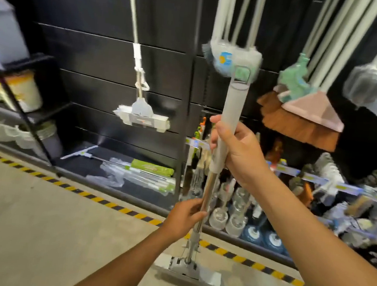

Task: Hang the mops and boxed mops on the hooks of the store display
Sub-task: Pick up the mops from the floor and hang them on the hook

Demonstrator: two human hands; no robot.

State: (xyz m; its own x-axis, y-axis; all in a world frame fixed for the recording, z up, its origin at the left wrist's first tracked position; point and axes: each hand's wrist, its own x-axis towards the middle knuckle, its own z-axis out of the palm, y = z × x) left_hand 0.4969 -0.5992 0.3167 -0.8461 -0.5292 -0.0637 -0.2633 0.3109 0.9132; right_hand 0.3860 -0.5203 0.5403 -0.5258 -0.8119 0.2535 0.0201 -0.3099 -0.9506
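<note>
Holding: mop [233, 101] upright, head near floor [36, 208]
Right hand [235, 152]: wrapped round grey upper sleeve
Left hand [184, 214]: pinching metal shaft lower down
Handling: likely light, stiff, bottom-heavy; metal maybe slippery
Grip: grey sleeve best, top loop [241, 67] left free for hanging

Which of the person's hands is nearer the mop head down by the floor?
Left. The left hand grips the metal shaft lower down, closer above the mop head; the right hand holds the grey grip higher up, farther away.

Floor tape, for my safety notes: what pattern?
Floor tape: yellow and black stripes, head view.
</note>
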